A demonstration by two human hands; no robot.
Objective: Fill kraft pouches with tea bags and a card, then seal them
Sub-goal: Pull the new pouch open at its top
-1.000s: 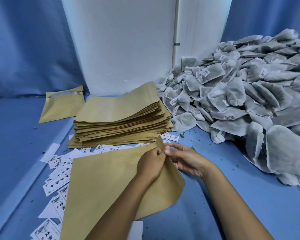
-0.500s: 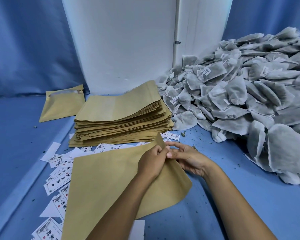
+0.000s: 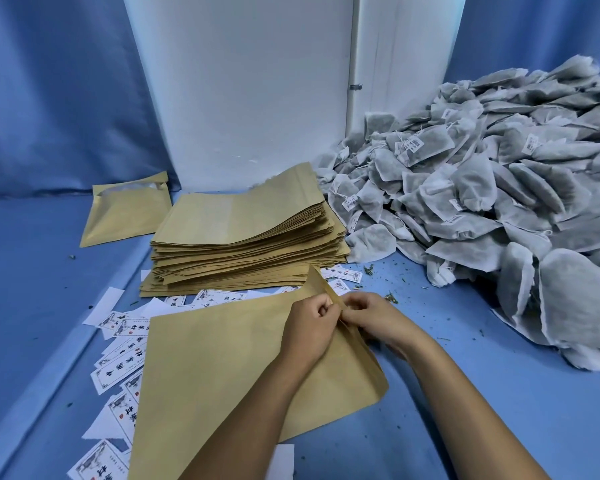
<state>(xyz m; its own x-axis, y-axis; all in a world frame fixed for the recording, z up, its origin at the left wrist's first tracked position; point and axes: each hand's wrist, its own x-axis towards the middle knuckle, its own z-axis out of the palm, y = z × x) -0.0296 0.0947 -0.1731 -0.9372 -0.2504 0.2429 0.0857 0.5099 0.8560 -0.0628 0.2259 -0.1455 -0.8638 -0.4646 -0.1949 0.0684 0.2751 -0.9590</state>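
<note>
A flat kraft pouch (image 3: 215, 368) lies tilted in front of me on the blue surface, over some cards. My left hand (image 3: 309, 327) and my right hand (image 3: 371, 317) both pinch its right-hand edge near the upper corner, fingertips meeting there. Behind it stands a thick stack of kraft pouches (image 3: 246, 233). Printed cards (image 3: 118, 362) lie scattered to the left, partly under the pouch. A big heap of grey tea bags (image 3: 482, 188) fills the right side.
One more kraft pouch (image 3: 125, 213) lies alone at the back left, mouth open. A white panel (image 3: 243, 84) and blue curtains close off the back. Loose tea crumbs (image 3: 392, 299) dot the surface near my right hand.
Both hands have stayed at the pouch's right edge, and their fingers have curled tighter on it. The pouch has shifted slightly; its upper corner stands up a little more.
</note>
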